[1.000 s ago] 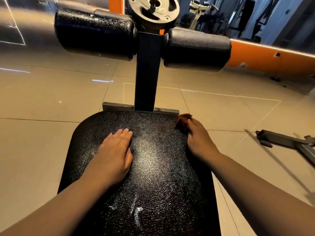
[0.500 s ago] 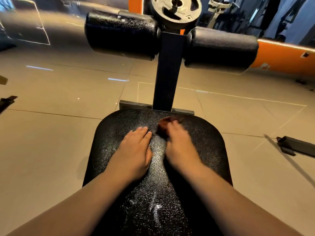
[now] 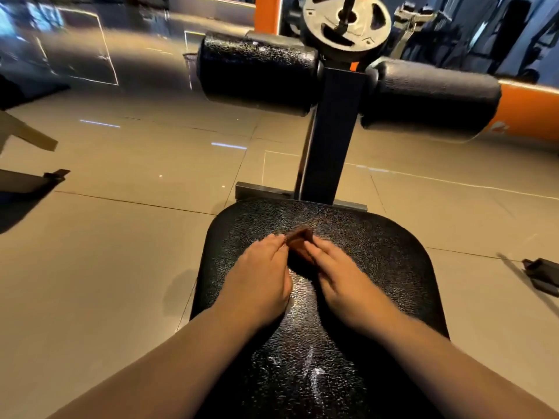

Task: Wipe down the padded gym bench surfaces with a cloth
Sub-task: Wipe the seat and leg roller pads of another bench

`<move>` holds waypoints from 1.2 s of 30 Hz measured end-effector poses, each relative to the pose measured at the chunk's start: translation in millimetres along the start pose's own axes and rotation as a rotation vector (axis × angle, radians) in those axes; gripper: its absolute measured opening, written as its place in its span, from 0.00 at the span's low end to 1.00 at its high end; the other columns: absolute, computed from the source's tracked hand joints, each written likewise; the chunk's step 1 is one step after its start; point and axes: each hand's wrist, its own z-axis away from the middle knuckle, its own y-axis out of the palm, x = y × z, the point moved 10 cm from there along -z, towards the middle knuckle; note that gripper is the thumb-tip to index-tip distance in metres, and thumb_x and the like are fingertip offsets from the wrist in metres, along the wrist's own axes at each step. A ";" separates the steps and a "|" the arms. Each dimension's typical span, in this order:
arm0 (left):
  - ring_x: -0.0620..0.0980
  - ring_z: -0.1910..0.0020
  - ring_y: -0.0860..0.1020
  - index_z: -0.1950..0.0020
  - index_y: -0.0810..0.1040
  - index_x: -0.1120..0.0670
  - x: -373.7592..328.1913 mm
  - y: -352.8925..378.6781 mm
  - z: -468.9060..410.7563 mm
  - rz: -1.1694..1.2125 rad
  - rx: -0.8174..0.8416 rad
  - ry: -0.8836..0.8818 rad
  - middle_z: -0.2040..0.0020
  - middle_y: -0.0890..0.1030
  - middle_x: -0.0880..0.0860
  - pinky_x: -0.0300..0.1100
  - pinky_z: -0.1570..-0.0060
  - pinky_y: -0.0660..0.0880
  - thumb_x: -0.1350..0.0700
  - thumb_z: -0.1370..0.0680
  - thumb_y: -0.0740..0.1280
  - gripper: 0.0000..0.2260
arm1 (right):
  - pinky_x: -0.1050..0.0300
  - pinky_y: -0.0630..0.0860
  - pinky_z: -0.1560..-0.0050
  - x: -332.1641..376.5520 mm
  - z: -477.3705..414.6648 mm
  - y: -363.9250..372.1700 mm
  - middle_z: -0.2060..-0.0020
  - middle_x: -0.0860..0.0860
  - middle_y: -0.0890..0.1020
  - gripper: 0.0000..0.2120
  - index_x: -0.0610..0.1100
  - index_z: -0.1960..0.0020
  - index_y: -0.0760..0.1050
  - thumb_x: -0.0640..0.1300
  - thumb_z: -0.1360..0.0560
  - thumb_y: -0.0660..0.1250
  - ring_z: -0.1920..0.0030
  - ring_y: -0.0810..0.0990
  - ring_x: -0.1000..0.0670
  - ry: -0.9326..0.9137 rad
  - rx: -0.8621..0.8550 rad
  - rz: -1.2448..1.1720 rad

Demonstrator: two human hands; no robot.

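The black padded bench seat (image 3: pixel 378 258) fills the lower middle of the head view, with white streaks near its front. A small brown cloth (image 3: pixel 299 241) lies on the pad near its far end. My right hand (image 3: pixel 338 276) presses on the cloth, fingers over its right side. My left hand (image 3: pixel 260 276) lies flat on the pad just left of it, fingertips touching the cloth's left edge. Beyond the seat rises a dark post (image 3: pixel 329 137) with two black roller pads, the left roller pad (image 3: pixel 257 71) and the right roller pad (image 3: pixel 429 101).
A grey weight plate (image 3: pixel 348 25) sits on top of the post. Beige floor tiles (image 3: pixel 121 237) surround the bench. Metal equipment feet lie at the left (image 3: pixel 30 179) and right (image 3: pixel 541 273). An orange wall strip (image 3: pixel 529 113) runs behind.
My right hand slid the cloth from the pad's right far corner leftward to the middle. It now lies next to my left hand, whose fingertips touch the cloth. The camera view shifted left.
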 end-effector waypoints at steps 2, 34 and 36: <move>0.49 0.21 0.56 0.21 0.60 0.54 5.1 -2.4 6.1 -0.017 -0.002 0.028 0.20 0.60 0.51 0.45 0.21 0.50 0.51 0.17 0.55 0.24 | 0.49 0.41 0.22 -25.8 -18.6 -8.1 0.19 0.56 0.52 0.29 0.53 0.18 0.52 0.40 0.16 0.56 0.20 0.49 0.45 0.110 -0.018 0.047; 0.52 0.35 0.68 0.38 0.75 0.56 63.9 -32.1 73.7 0.283 -0.200 -0.350 0.35 0.73 0.53 0.43 0.35 0.65 0.64 0.26 0.60 0.17 | 0.69 0.49 0.26 78.9 25.0 44.4 0.26 0.52 0.63 0.27 0.48 0.21 0.63 0.44 0.21 0.56 0.27 0.59 0.56 -0.177 0.094 -0.027; 0.50 0.32 0.66 0.35 0.74 0.55 63.2 -32.4 73.3 0.313 -0.191 -0.326 0.33 0.71 0.52 0.41 0.32 0.62 0.66 0.25 0.60 0.19 | 0.57 0.54 0.22 54.9 21.4 31.6 0.26 0.52 0.63 0.27 0.49 0.21 0.62 0.43 0.20 0.56 0.27 0.59 0.53 -0.123 0.045 0.014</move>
